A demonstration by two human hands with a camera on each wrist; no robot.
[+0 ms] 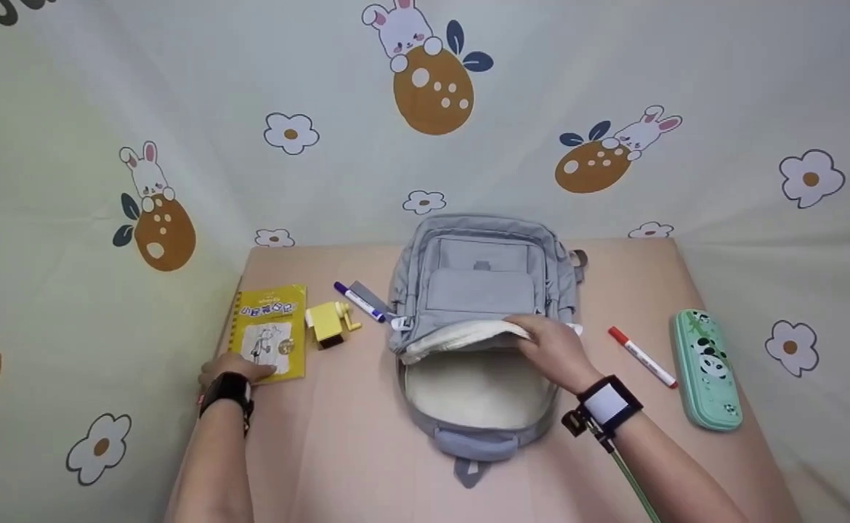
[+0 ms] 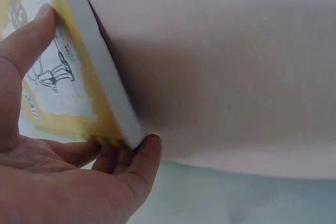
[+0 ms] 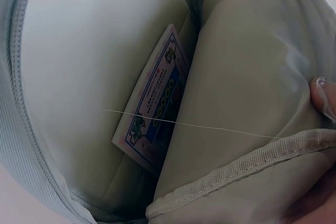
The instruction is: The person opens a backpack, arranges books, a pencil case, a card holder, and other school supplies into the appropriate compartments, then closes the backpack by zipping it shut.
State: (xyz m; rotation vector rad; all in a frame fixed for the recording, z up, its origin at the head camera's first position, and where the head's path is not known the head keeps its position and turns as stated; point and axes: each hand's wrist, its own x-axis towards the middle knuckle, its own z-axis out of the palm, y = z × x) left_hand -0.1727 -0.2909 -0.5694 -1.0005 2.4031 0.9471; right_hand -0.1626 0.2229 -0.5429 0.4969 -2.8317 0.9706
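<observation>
Your left hand (image 1: 235, 369) grips the yellow book (image 1: 269, 323) by its near end | your right hand (image 1: 552, 350) pinches the backpack flap (image 1: 461, 338) | pinch firmly, hold that flap high

This looks like a small screened-off spot: creased, pale cloth (image 1: 527, 138) printed with rabbits (image 1: 405, 33), eggs (image 1: 432, 102) and flowers (image 1: 792, 349) hangs close around a pink-covered table (image 1: 352, 436). The bag (image 1: 479, 290), book (image 1: 271, 334), pens (image 1: 643, 357), sharpener (image 1: 328, 323) and pencil case (image 1: 707, 374) on it are school things, which gives it the air of a child's study corner, though whether it stands in a home or elsewhere cannot be told.
</observation>
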